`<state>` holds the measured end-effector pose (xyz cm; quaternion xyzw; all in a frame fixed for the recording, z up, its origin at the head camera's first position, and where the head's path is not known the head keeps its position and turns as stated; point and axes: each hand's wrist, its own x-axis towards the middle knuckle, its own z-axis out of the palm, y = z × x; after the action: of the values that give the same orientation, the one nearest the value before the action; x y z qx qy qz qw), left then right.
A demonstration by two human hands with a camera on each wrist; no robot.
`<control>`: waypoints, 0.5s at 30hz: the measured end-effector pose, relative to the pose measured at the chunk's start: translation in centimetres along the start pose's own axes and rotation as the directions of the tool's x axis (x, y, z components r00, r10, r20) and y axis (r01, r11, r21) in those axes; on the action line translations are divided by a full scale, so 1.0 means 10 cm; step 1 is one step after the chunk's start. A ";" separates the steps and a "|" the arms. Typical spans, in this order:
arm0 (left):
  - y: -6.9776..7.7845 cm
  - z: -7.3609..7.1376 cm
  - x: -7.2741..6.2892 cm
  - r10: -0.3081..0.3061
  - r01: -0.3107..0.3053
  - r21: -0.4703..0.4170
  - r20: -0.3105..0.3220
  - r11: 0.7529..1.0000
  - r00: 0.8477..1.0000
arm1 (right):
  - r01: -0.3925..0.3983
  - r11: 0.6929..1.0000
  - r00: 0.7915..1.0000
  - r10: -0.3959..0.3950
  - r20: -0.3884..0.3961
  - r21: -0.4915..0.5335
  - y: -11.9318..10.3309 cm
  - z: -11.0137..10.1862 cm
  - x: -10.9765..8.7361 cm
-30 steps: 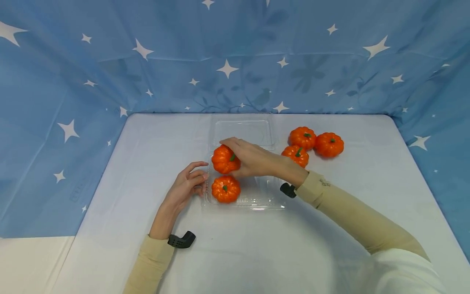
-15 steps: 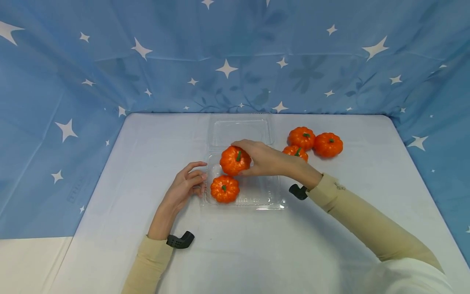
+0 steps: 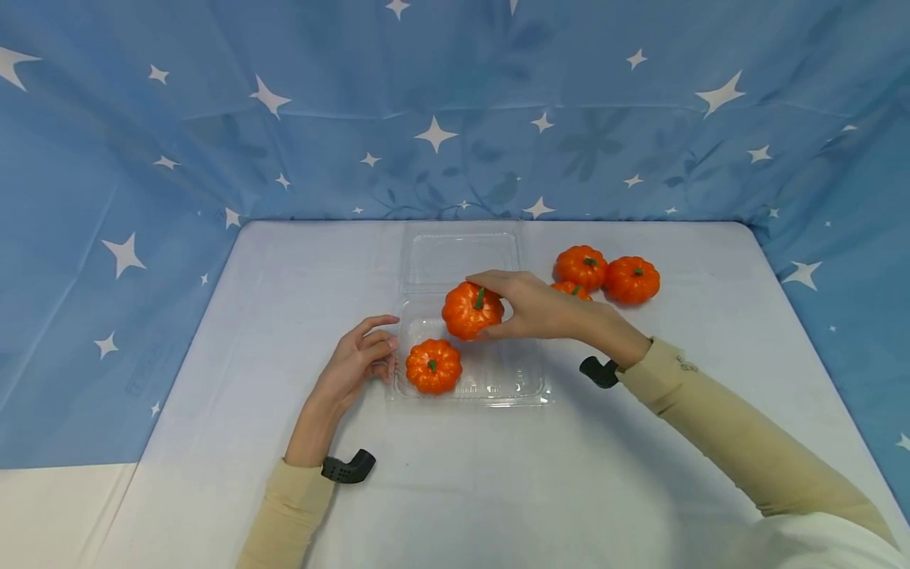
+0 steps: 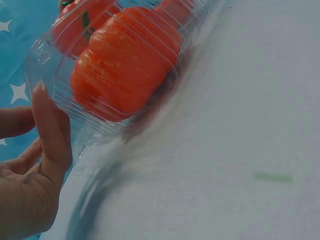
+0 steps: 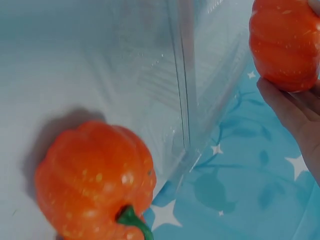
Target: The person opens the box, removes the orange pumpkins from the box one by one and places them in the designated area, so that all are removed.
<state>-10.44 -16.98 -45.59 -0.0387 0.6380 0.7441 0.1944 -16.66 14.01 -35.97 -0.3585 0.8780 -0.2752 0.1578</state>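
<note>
My right hand [image 3: 543,308] grips a small orange pumpkin [image 3: 465,316] with a green stem, thumb on the near side and fingers over the far side. It is held above the clear plastic clamshell box [image 3: 508,378]. A second pumpkin [image 3: 434,367] sits in the box's near left corner, seen through the ribbed wall in the left wrist view. At the box's left side is my left hand [image 3: 355,359], its fingers loosely bent. In the left wrist view one fingertip [image 4: 40,92] touches the box's edge.
The box's lid [image 3: 462,259] lies folded back behind it. To the right, two pumpkins [image 3: 580,267] [image 3: 633,280] rest side by side, with a third [image 3: 571,290] partly behind my right hand. A blue star-patterned curtain [image 3: 455,103] borders the white table [image 3: 483,490].
My right hand has carried its pumpkin rightward, away from the box's left side and toward its middle. The left hand and the other pumpkins stay in place.
</note>
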 end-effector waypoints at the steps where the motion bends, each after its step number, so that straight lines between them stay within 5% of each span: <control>1: 0.00 0.00 0.00 0.001 -0.001 0.002 -0.001 1.000 1.000 | -0.007 1.000 1.000 0.007 0.001 -0.001 0.01 -0.01 -0.02; 15: 0.00 -0.01 -0.01 -0.004 0.004 0.011 0.003 1.000 1.000 | -0.113 0.993 0.993 0.112 -0.031 -0.028 0.16 -0.16 -0.39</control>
<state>-10.40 -17.10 -45.60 -0.0378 0.6418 0.7401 0.1971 -15.59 18.41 -35.31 -0.3067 0.9030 -0.2580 0.1546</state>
